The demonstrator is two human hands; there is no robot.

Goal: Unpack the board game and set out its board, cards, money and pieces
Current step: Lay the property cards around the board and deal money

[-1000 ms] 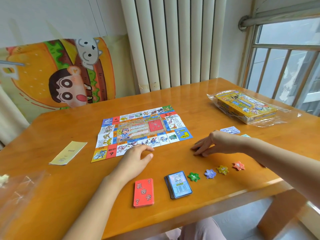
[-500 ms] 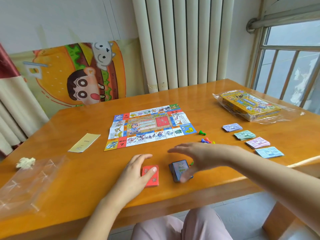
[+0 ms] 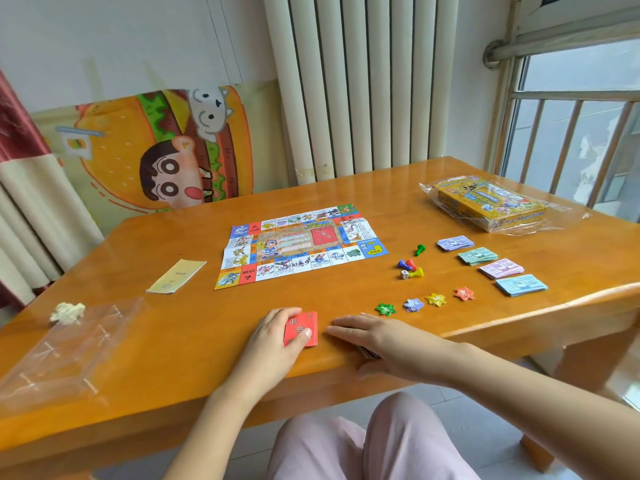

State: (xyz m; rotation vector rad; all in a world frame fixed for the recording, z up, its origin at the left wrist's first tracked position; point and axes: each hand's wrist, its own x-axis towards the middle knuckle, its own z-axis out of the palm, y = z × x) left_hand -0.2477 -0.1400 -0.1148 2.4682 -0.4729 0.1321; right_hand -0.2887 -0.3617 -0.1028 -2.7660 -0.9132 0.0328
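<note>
The game board (image 3: 301, 244) lies unfolded at the table's middle. My left hand (image 3: 277, 341) grips the red card deck (image 3: 301, 327) near the front edge, thumb across its face. My right hand (image 3: 374, 337) rests flat with straight fingers on the blue card deck (image 3: 367, 353), which is almost fully hidden. To the right sit several star tokens (image 3: 413, 304), coloured pawns (image 3: 411, 264) with a white die (image 3: 404, 274), one green pawn (image 3: 420, 250) apart, and several money stacks (image 3: 502, 269).
The yellow game box (image 3: 488, 202) in clear wrap sits at the far right corner. A folded leaflet (image 3: 176, 276) lies left of the board. A clear plastic bag (image 3: 69, 348) and a crumpled wad (image 3: 67, 311) are at the left. The table edge runs just under my hands.
My right hand left the pawns and came left and nearer, settling on the blue deck. My left hand moved back from the board and took hold of the red deck.
</note>
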